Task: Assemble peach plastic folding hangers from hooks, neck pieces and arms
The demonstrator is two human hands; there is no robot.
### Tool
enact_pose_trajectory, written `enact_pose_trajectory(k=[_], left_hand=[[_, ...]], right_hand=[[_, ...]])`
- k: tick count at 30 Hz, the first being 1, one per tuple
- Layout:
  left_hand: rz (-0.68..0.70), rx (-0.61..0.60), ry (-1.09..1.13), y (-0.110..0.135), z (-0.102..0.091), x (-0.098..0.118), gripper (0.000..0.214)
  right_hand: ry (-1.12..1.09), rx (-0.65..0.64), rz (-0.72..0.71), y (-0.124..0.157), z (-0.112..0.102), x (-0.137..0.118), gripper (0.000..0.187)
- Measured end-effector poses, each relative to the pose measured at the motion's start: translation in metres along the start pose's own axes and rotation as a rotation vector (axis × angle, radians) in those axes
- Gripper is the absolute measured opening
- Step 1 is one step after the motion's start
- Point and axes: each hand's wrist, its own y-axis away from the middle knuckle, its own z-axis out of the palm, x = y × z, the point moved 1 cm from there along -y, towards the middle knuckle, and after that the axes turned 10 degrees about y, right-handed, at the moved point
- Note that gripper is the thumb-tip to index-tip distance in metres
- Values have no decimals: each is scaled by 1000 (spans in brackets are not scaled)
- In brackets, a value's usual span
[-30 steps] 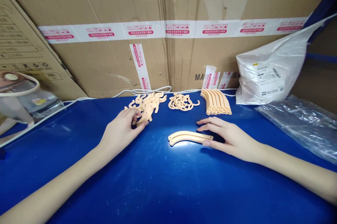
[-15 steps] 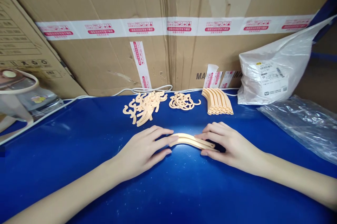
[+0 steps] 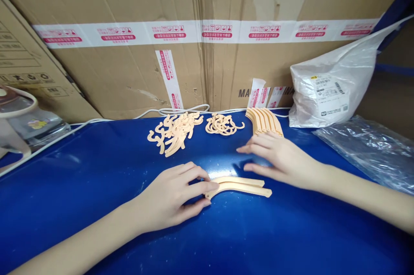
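Note:
My left hand [image 3: 181,195] grips the left ends of two curved beige strips [image 3: 242,189], which lie side by side on the blue table. Thumb and fingers pinch them together there, while their right ends spread slightly apart. Holding nothing, my right hand [image 3: 278,156] hovers with fingers apart at the near edge of a neat stack of similar curved strips [image 3: 263,120] and hides part of it. Left of that stack lies a small pile of beige hook-shaped pieces [image 3: 223,125]. Farther left is a larger, loose pile of S-shaped and curved pieces [image 3: 177,130].
Large cardboard boxes [image 3: 129,72] stand along the back of the table. A white cable [image 3: 152,113] runs along their foot. At the right are a white plastic parcel bag [image 3: 330,89] and a clear plastic bag [image 3: 365,145]. A transparent jug [image 3: 29,120] stands at the left edge.
My right hand has let go of the strips' right ends and moved up to the stack. My left hand, still on the strips, has shifted slightly nearer, and their right ends have turned.

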Motion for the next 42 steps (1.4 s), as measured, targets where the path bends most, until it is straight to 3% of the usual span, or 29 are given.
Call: enact_pose_trajectory(k=[6, 14, 22, 29, 38, 42], left_hand=[[-2, 18, -20, 1, 1, 0, 21], [26, 10, -58, 0, 1, 0, 22], [27, 8, -51, 1, 0, 1, 22], [27, 15, -47, 0, 0, 1, 20], [21, 7, -62, 0, -1, 2, 21], [27, 12, -81, -2, -2, 2, 22]], right_hand=[[205, 71, 39, -41, 4, 37, 26], [280, 43, 54, -78, 27, 34, 23], [330, -37, 48, -88, 26, 29, 22], [295, -79, -48, -93, 28, 38, 20], [318, -20, -139, -95, 26, 40, 20], [340, 58, -121, -93, 13, 38, 22]])
